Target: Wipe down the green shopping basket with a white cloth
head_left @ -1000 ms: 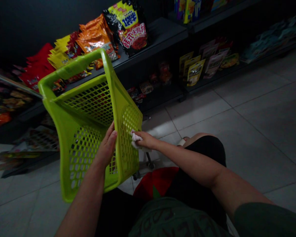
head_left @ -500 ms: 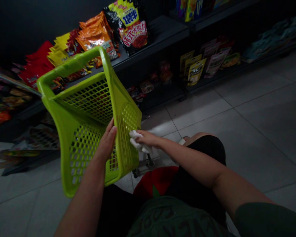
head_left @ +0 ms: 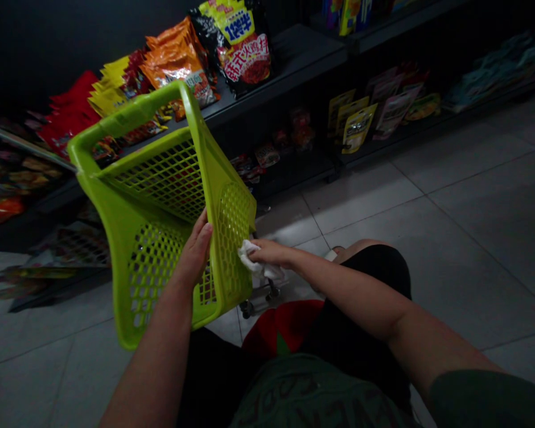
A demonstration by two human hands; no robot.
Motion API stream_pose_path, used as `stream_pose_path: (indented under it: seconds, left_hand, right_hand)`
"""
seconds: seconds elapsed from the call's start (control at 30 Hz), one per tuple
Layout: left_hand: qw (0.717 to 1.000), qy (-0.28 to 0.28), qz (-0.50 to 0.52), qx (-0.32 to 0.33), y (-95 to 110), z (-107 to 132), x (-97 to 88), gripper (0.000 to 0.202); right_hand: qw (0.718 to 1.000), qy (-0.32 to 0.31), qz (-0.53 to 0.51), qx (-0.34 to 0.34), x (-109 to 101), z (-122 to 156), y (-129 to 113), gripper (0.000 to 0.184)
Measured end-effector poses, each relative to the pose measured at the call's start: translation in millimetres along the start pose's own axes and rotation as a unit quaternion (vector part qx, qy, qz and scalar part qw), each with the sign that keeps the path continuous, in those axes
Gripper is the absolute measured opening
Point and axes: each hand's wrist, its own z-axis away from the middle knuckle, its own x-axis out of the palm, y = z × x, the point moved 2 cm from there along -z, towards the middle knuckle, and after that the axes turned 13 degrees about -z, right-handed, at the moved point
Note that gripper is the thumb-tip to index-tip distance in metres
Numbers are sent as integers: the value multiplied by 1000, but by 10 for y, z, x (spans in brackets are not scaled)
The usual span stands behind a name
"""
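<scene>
A lime-green plastic shopping cart (head_left: 218,160) with perforated walls stands tilted in view, left of centre. My left hand (head_left: 197,248) grips the upper edge of its near right wall, thumb on one side; some of the fingers are hidden behind the rim. In my right hand (head_left: 267,252) is a bunched white cloth (head_left: 248,252), pressed against or very close to the outside of that perforated wall. Below the cloth, the cart's metal frame and a small caster wheel (head_left: 246,308) show near the floor.
Behind the cart, a dark shelf (head_left: 289,65) carries orange snack bags (head_left: 178,56), black noodle packs (head_left: 245,59) and red bags (head_left: 69,116). Yellow pouches (head_left: 359,128) sit on the lower shelf. Grey floor tiles (head_left: 472,220) lie to the right, and my knee (head_left: 378,270) is beside my right forearm.
My right hand and the cloth have shifted slightly right and down along the cart's outer wall. My left hand keeps its place on the rim. The whole view has moved a little.
</scene>
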Motion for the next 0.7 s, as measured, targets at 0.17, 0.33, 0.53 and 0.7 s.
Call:
stream_pose_path:
  seconds: [0.17,0.33,0.53,0.7]
  left_hand:
    - [999,19,0,-30,12,2,-7,59]
    - [999,24,13,-33,36,12,11,61]
    - [999,8,32,-31,-24,1,-7,60]
    - [999,22,10,-32,-33,26,-33,61]
  right_hand:
    - [996,-58,34,-61,33,133,-116,23]
    - [995,-36,36,-81,13,148,-102,23]
    - [997,-37,55,-37,-56,110,-22,23]
    - [996,-68,27,-47,77,165,-3,24]
